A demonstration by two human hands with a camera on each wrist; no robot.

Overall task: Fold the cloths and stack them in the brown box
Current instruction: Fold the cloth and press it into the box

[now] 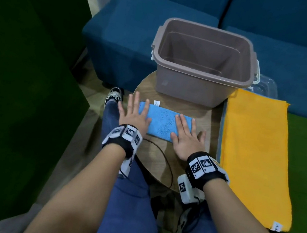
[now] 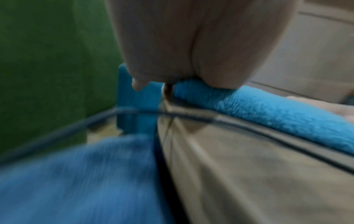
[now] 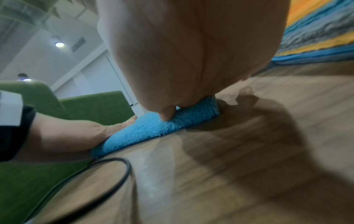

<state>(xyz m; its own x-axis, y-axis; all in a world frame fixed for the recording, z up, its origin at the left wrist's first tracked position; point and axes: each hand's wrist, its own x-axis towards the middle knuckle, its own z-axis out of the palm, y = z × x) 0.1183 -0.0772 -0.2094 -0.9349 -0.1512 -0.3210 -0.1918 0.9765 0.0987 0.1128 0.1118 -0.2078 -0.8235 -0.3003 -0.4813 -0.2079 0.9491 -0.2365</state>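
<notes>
Both the left hand point(image 1: 131, 116) and the right hand point(image 1: 186, 139) press flat, fingers spread, on the folded blue cloth point(image 1: 162, 124); the brown box point(image 1: 203, 64) is empty, the yellow cloth point(image 1: 253, 151) unfolded.

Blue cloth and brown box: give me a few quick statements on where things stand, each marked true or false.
1. Both hands press flat on the folded blue cloth: left hand, right hand. True.
2. The brown box already holds a folded cloth. False: nothing lies in it.
3. The yellow cloth lies spread out on the person's right. True.
4. The blue cloth hangs in the air. False: it lies on the wooden table.
</notes>
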